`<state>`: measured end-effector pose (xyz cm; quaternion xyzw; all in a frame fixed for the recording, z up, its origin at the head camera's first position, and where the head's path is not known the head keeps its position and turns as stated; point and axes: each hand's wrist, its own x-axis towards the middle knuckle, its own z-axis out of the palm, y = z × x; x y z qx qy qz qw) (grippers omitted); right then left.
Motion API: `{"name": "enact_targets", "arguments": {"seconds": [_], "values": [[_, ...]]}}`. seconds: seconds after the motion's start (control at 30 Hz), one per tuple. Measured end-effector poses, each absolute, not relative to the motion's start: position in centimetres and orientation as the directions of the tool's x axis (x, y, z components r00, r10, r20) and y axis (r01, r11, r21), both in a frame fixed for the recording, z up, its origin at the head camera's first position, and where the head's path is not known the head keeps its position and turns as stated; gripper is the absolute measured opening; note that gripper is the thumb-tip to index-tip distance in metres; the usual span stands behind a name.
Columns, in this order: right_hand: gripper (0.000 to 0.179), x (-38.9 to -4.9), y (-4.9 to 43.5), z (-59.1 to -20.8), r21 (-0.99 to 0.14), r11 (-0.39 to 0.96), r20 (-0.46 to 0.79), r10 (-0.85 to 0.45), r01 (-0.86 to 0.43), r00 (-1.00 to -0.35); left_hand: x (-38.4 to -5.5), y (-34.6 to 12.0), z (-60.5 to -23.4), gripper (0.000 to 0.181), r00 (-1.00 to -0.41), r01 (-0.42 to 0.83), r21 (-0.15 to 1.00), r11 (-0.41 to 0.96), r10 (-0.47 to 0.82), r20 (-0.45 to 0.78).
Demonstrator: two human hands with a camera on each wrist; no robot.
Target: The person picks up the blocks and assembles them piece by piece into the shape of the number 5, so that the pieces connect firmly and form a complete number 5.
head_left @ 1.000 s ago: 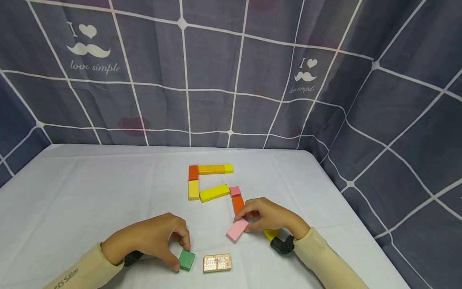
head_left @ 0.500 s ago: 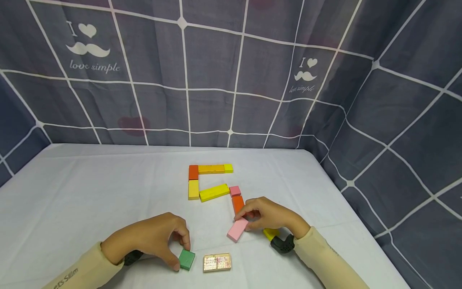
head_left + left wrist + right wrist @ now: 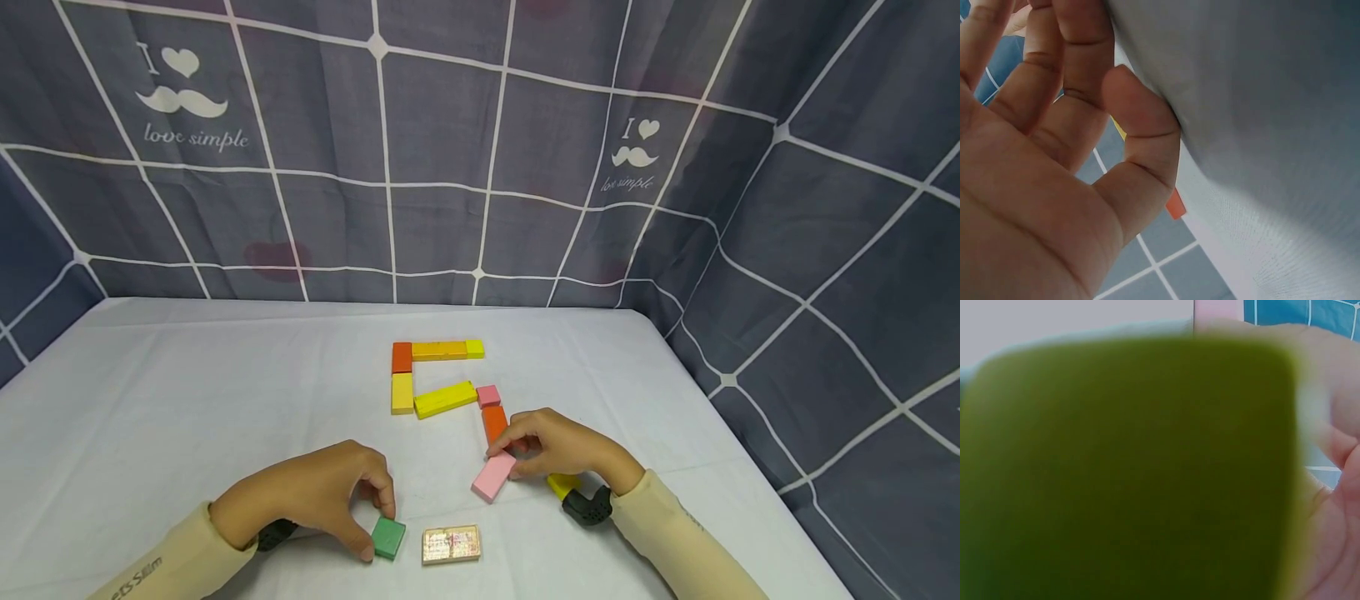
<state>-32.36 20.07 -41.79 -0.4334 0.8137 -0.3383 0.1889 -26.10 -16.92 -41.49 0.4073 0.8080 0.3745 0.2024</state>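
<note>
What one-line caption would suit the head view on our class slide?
Left hand pinches a green block, right hand a pink block, over white cloth.

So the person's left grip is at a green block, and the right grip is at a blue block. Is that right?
Not quite: the right grip is at a pink block, not a blue one, as the head view shows. The left grip is at a green block.

The white tablecloth (image 3: 225, 392) carries coloured blocks (image 3: 446, 400) farther away and, near, a green block (image 3: 388, 538) left of a golden block (image 3: 451, 545).
</note>
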Motion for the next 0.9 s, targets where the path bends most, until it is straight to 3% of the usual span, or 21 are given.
{"name": "enact_targets", "arguments": {"seconds": [0.9], "values": [[0.031, -32.18, 20.57, -41.11, -0.734, 0.391, -0.025, -0.833, -0.555, -0.553, -26.02, -16.98, -41.49, 0.031, -0.598, 0.517, 0.756, 0.4, 0.801, -0.015]]}}
